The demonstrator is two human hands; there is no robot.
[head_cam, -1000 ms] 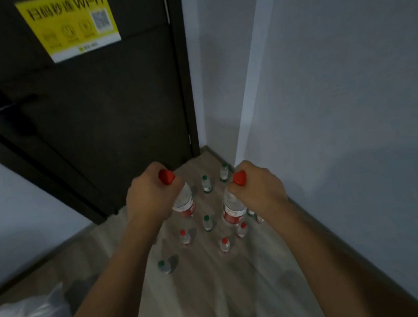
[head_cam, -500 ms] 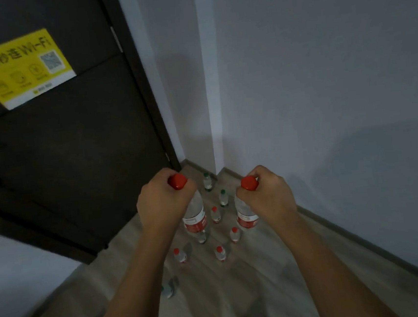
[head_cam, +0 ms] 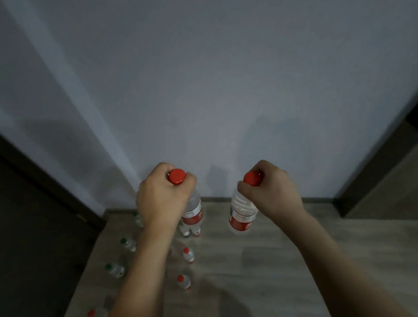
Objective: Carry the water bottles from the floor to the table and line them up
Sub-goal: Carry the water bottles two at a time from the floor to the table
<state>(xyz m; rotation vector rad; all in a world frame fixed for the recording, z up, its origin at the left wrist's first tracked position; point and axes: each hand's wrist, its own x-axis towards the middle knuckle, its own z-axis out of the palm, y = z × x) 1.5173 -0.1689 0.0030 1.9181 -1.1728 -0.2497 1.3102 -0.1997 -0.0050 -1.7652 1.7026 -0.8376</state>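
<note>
Red-capped bottles gripped by neck, left hand (head_cam: pixel 164 198) and right hand (head_cam: pixel 270 193); carry underway, table probably off-frame, turn needed.

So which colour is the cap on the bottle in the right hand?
Red cap, clearest in the head view.

1. Two red-capped bottles are held off the floor, one (head_cam: pixel 192 212) on the left and one (head_cam: pixel 241 215) on the right.
2. Three red-capped bottles (head_cam: pixel 188 254) are counted standing on the floor.
3. Two green-capped bottles (head_cam: pixel 114 269) are counted there.
</note>
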